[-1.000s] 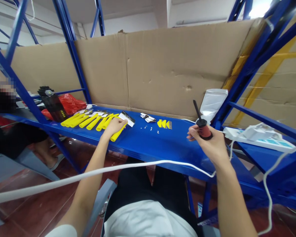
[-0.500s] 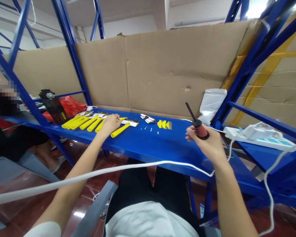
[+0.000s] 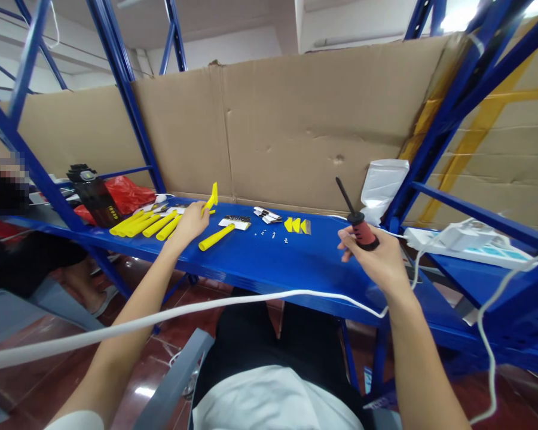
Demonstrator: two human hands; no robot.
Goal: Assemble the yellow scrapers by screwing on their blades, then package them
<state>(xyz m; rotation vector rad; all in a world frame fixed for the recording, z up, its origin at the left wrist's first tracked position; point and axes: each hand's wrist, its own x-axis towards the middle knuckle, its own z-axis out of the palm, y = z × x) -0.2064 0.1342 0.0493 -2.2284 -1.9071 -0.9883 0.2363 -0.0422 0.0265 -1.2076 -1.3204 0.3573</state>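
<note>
My left hand [image 3: 194, 220] is closed around a yellow scraper [image 3: 214, 196], its flared end tilted up above the blue bench. The rest of that scraper is hidden in my fingers. Beside it lies another scraper [image 3: 217, 237] with a tubular yellow handle and a white-and-black head. More yellow handles [image 3: 137, 225] lie in a row to the left. My right hand [image 3: 379, 251] grips a screwdriver [image 3: 363, 232] by its red-and-black handle, with the dark shaft pointing up and left. Small yellow blade pieces [image 3: 296, 226], white-and-black parts [image 3: 267, 215] and tiny pale bits [image 3: 273, 235] lie between my hands.
A white cable [image 3: 251, 298] crosses in front of the bench edge [image 3: 269, 280]. At the right are a power strip [image 3: 470, 248] and a white packet [image 3: 384, 188]. A dark bottle [image 3: 94, 194] and red bag [image 3: 130, 192] stand left. Another person [image 3: 40, 245] sits at far left.
My left hand has moved slightly left and lifted the yellow scraper, whose end now points upward. My right hand still holds the screwdriver in nearly the same place.
</note>
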